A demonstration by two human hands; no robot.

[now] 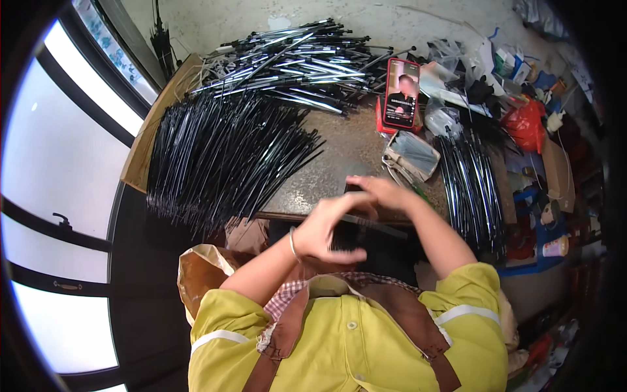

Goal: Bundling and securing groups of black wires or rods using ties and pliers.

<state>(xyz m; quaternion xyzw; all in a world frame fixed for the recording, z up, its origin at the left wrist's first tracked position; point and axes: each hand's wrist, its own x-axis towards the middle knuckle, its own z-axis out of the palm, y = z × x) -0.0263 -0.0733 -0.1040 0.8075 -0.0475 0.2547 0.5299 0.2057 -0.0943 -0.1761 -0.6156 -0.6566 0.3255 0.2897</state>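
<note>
My left hand [326, 225] curves around something dark near the front edge of the table, thumb low and fingers above. Motion smears its fingertips, and I cannot make out what lies between them. Close beside it, my right hand [384, 193] bends its fingers over a dark piece [353, 188] at the table's edge; the fingertips partly hide it. To the left of both hands spreads a large pile of thin black rods [222, 157]. Behind that lies a heap of shiny, silvery-black rods [294, 62] with dark ends. Another bundle of black rods [471, 189] rests beyond my right forearm.
A phone [401, 91] in a red case stands on a red box [385, 121]. In front of it are a clear-topped container [413, 155] and pliers [401, 175]. Plastic bags, including a red one [524, 124], crowd the right. A paper bag [199, 274] stands at my left elbow.
</note>
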